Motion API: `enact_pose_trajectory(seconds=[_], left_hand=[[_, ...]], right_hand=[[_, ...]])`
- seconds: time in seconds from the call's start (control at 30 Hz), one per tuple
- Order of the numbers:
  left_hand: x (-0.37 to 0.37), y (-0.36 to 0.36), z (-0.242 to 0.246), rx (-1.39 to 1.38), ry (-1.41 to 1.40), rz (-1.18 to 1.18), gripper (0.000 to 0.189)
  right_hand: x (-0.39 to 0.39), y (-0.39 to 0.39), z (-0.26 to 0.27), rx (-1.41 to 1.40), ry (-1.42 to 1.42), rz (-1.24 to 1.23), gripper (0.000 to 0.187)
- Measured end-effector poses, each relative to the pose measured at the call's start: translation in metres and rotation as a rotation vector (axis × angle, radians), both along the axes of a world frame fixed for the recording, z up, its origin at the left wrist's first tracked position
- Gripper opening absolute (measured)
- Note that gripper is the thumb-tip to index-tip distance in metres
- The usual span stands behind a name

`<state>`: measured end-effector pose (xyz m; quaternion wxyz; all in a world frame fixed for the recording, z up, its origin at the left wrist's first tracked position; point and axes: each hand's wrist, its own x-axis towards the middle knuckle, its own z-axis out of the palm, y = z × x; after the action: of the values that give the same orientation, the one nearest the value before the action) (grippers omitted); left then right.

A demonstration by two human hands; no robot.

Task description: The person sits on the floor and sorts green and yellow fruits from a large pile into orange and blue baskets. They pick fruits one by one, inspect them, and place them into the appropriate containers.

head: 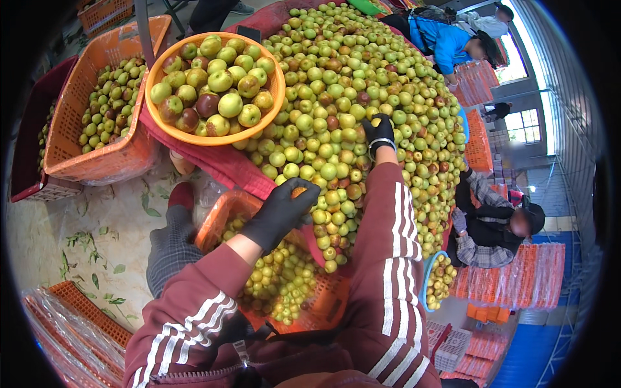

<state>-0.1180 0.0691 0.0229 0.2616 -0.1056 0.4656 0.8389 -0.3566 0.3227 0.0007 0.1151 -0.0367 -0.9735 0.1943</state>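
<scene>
A wide heap of green and reddish jujubes [335, 87] fills the middle of the head view. Black-gloved, my right hand [381, 130] reaches onto the heap with its fingers curled around a yellowish jujube [376, 122]. Closer to me, my left hand [279, 213], in a black glove too, is closed on a jujube [298, 192] that shows between thumb and fingers. Below that hand stands an orange plastic crate [322, 303] with smaller jujubes [281, 279] in it, partly hidden by my left arm. An orange plastic basket [277, 92] of larger jujubes rests at the heap's left edge.
Red cloth [218, 162] borders the heap. Left stand a plastic-lined orange crate [63, 140] and a dark red crate [22, 179], both holding jujubes. A blue basin [427, 276] of jujubes sits at right. Co-workers [490, 233] [444, 41] are across the heap. Leaves litter the floor [97, 218].
</scene>
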Motion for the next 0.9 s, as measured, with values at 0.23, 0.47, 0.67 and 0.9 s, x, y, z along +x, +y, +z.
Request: enact_pose_trajectory(seconds=[0.23, 0.47, 0.67, 0.9], left_hand=[[0.003, -0.002, -0.005, -0.012, 0.017, 0.03, 0.029], [0.009, 0.004, -0.006, 0.034, -0.003, -0.014, 0.028], [0.007, 0.01, -0.004, 0.032, -0.02, -0.059, 0.029], [0.004, 0.005, -0.002, 0.021, 0.002, -0.037, 0.032]], right_hand=[[0.034, -0.002, -0.008, -0.032, 0.012, -0.033, 0.045], [0.004, 0.011, -0.001, -0.128, 0.21, 0.047, 0.024], [-0.031, -0.044, 0.026, 0.324, -0.001, 0.017, 0.043], [-0.057, -0.06, 0.025, 0.373, -0.315, 0.04, 0.057]])
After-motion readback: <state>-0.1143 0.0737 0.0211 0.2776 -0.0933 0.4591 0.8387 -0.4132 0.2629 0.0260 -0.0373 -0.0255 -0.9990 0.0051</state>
